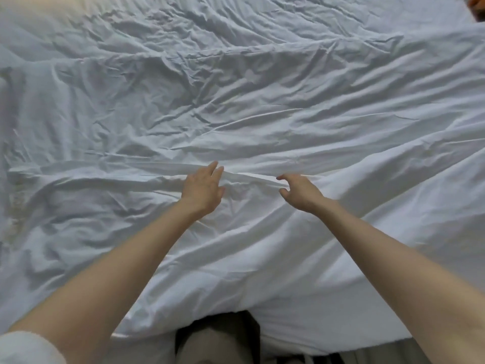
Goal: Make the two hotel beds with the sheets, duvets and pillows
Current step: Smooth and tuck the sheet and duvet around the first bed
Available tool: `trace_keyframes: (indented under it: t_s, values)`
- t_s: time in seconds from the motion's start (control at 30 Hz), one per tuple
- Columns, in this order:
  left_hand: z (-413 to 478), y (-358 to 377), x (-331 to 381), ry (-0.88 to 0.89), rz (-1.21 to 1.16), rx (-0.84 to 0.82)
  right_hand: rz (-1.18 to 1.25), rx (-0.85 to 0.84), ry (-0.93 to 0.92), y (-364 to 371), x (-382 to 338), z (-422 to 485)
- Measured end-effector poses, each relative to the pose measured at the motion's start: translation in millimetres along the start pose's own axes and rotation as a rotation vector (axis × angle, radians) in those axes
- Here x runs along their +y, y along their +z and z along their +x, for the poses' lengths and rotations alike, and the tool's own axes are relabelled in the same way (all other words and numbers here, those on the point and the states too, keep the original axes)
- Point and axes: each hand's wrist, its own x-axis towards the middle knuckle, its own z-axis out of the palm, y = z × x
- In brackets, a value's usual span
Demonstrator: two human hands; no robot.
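Your white duvet (262, 88) (looks too puffy for a sheet) covers the whole bed and it's badly creased, so I'd say you're at the spread-and-smooth step. One long ridge (249, 177) runs across it. Your left hand (203, 187) lies on the cloth just left of the ridge's middle, fingers straight and nearly together. Your right hand (299, 191) sits just right of it, thumb and fingers curled apart, gripping nothing. Next up: pinch that ridge and pull it flat.

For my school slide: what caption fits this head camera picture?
Making the bed: left hand stretches flat and right hand curls at a fold in the crumpled white bedding.
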Motion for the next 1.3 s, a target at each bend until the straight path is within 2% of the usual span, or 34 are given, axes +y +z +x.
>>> trace_keyframes:
  t_s: [0.17, 0.23, 0.37, 0.5, 0.6, 0.7, 0.77, 0.8, 0.87, 0.97, 1.07, 1.23, 1.3]
  values:
    - [53.1, 39.2, -16.3, 0.105, 0.151, -0.048, 0.011, -0.081, 0.049, 23.9, 10.3, 46.6]
    - [60.0, 59.3, -16.9, 0.13, 0.125, -0.05, -0.004, -0.132, 0.086, 35.6, 16.5, 56.0]
    - [63.9, 75.7, -20.3, 0.158, 0.025, 0.044, -0.215, -0.109, 0.115, 52.9, 17.7, 63.1]
    - [54.5, 56.5, -27.3, 0.213, 0.068, 0.094, -0.238, -0.142, 0.086, 42.9, 3.9, 56.6]
    - [42.1, 19.3, -52.7, 0.191, -0.058, 0.301, -0.213, 0.033, -0.057, 9.4, -35.1, 51.0]
    - [30.7, -31.1, -85.9, 0.039, -0.045, 0.478, -0.204, 0.25, -0.19, -31.6, -91.9, 57.5]
    - [34.0, -58.7, -98.9, -0.022, -0.042, 0.55, -0.164, 0.335, -0.222, -47.1, -116.7, 68.7]
    - [39.7, -66.4, -102.2, -0.052, -0.035, 0.539, -0.131, 0.349, -0.212, -49.7, -121.5, 76.8]
    - [56.7, -68.8, -105.7, -0.145, -0.006, 0.403, 0.005, 0.304, -0.173, -42.5, -123.2, 92.9]
    - [72.9, -46.8, -121.7, -0.304, -0.029, 0.243, 0.232, 0.06, -0.173, -9.0, -120.4, 101.1]
    - [63.3, -13.7, -148.8, -0.361, -0.207, 0.188, 0.145, -0.124, -0.222, 28.2, -120.3, 97.9]
    - [27.9, 25.2, -201.8, -0.399, -0.399, 0.234, 0.042, -0.017, -0.337, 62.5, -147.0, 103.3]
    - [17.5, 37.5, -231.6, -0.436, -0.373, 0.181, 0.037, 0.035, -0.433, 66.9, -174.3, 109.1]
